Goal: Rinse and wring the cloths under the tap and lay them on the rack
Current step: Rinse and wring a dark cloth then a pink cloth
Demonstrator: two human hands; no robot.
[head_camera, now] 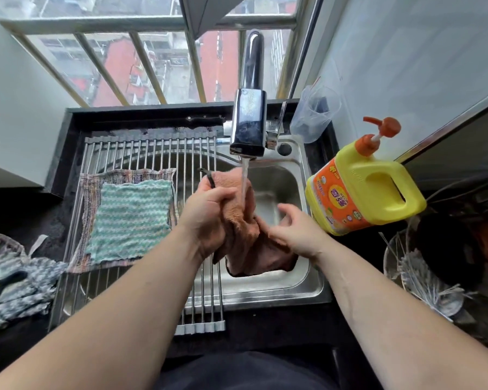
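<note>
Brown terry cloth (245, 235) hangs lengthwise under the black tap (248, 122), top gripped by left hand (209, 212), right hand (296, 229) slack-fingered at its lower fold.

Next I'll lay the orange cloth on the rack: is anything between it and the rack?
Nothing visible. The left hand grips the orange cloth right beside the rack, whose right-hand bars are bare. The green cloth, lying on the striped cloth, covers only the rack's left part.

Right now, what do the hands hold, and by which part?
The left hand grips the brown cloth by its bunched upper part. The right hand touches its lower part; a grip there cannot be told.
</note>
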